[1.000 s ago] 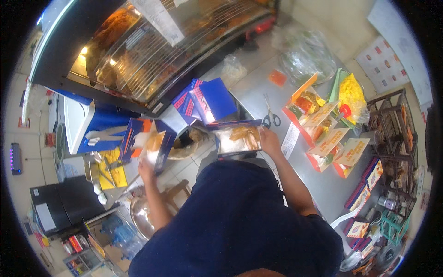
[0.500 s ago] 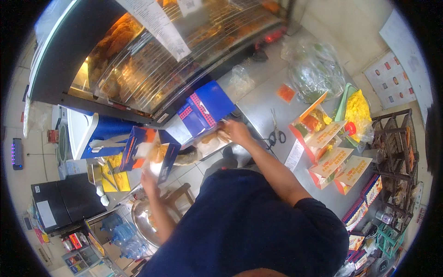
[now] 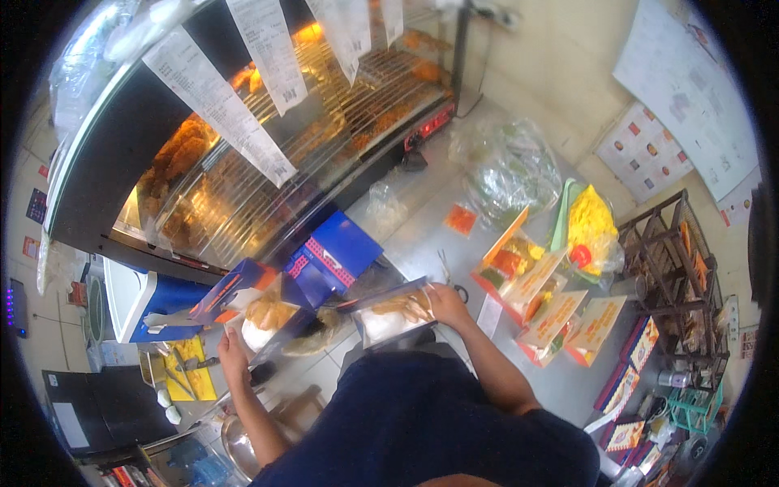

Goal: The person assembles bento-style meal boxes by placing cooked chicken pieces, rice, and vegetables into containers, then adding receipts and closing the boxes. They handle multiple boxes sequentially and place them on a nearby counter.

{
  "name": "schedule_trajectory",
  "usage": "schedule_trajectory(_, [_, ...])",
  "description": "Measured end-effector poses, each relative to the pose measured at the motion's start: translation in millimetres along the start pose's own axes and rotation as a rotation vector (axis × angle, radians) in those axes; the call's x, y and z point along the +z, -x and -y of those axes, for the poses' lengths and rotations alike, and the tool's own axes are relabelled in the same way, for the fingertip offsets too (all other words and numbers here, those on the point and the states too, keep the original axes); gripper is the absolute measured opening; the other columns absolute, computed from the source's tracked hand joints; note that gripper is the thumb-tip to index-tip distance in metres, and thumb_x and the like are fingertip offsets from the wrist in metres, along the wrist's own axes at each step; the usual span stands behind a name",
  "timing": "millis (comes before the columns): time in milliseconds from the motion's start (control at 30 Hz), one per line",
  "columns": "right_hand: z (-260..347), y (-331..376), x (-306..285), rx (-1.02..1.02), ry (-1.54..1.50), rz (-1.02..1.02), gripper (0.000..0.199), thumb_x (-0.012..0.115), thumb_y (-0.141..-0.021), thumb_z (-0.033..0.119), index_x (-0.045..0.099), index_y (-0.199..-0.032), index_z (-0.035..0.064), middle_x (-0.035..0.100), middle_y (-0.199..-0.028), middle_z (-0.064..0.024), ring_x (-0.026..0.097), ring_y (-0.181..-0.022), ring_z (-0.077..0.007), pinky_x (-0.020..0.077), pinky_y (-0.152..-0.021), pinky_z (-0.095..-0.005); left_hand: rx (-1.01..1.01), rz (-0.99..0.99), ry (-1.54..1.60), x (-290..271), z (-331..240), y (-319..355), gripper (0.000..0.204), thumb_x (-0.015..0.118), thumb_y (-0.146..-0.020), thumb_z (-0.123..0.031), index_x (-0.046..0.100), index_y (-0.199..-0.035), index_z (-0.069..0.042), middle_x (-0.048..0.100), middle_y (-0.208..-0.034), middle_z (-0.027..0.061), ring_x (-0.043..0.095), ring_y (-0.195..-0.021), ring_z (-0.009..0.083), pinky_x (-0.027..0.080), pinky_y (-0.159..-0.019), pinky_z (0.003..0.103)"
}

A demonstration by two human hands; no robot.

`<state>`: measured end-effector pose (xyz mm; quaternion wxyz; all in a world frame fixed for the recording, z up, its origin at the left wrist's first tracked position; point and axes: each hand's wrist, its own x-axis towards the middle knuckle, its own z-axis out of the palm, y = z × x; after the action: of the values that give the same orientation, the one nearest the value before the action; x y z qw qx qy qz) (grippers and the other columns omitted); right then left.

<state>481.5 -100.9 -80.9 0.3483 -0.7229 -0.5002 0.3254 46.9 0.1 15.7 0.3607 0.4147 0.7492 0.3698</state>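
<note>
My left hand [image 3: 233, 357] grips the near edge of an open blue-and-orange cardboard food box [image 3: 231, 288]. White rice [image 3: 260, 336] and a piece of fried chicken [image 3: 266, 311] lie in it. My right hand [image 3: 446, 303] is closed on the right end of a second open food box [image 3: 396, 335], held in front of my body. That box has rice [image 3: 383, 325] and browned chicken [image 3: 412, 303] inside. Just beyond both, a closed blue box [image 3: 341, 243] with a red-patterned side sits on the counter.
A lit warming cabinet [image 3: 268, 138] with receipts [image 3: 219, 105] hanging over its glass fills the far left. On the steel counter stand several open cartons [image 3: 556, 321], scissors [image 3: 454, 284], a clear plastic bag [image 3: 515, 174] and yellow food [image 3: 592, 223] in a bag. A yellow board [image 3: 191, 369] holds tongs.
My right hand has drawn back from beside the blue box and now holds the second food box nearer my body. The left box sits lower and tilts its contents toward me. The view has shifted.
</note>
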Motion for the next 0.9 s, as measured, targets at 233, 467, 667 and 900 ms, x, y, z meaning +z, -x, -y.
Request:
schedule_trajectory(233, [-22.2, -22.0, -16.1, 0.258, -0.009, -0.406, 0.035, 0.038, -0.094, 0.026, 0.060, -0.097, -0.0011, 0.061, -0.090, -0.0265, 0.058, -0.088, -0.0430, 0.0439, -0.077, -0.0469, 0.177, 0.315, 0.051, 58.6, -37.3, -18.7, 0.035, 0.043, -0.098, -0.025, 0.058, -0.112, 0.004, 0.064, -0.094, 0.0067, 0.058, -0.082, 0.0122, 0.046, -0.072, 0.027])
schedule_trajectory(467, [-34.8, -34.4, -10.4, 0.392, 0.032, -0.690, 0.034, 0.039, -0.094, 0.027, 0.062, -0.097, 0.0024, 0.063, -0.086, -0.0239, 0.060, -0.082, -0.0416, 0.0460, -0.073, -0.0471, 0.390, 0.642, -0.088, 183.4, -67.4, -52.1, 0.037, 0.040, -0.100, -0.026, 0.061, -0.110, 0.002, 0.064, -0.100, 0.0058, 0.058, -0.089, 0.0118, 0.046, -0.078, 0.026])
schedule_trajectory(667, [-10.0, -14.9, -18.7, 0.477, 0.039, -0.838, 0.028, 0.044, -0.091, 0.025, 0.062, -0.099, 0.0049, 0.064, -0.085, -0.0221, 0.061, -0.077, -0.0402, 0.0477, -0.068, -0.0476, 0.778, 0.774, -0.232, 290.9, -78.8, -84.5, 0.037, 0.042, -0.096, -0.027, 0.063, -0.105, 0.002, 0.067, -0.089, 0.0210, 0.066, -0.083, 0.0289, 0.049, -0.075, 0.036])
schedule_trajectory(900, [-32.3, -29.4, -2.8, 0.602, 0.075, -0.985, 0.033, 0.045, -0.093, 0.031, 0.061, -0.086, 0.0034, 0.061, -0.072, -0.0229, 0.061, -0.069, -0.0412, 0.0469, -0.062, -0.0491, 0.746, 0.938, -0.426, 376.3, -60.7, -130.0, 0.037, 0.043, -0.098, -0.028, 0.061, -0.106, 0.003, 0.067, -0.094, 0.0111, 0.062, -0.084, 0.0166, 0.048, -0.076, 0.030])
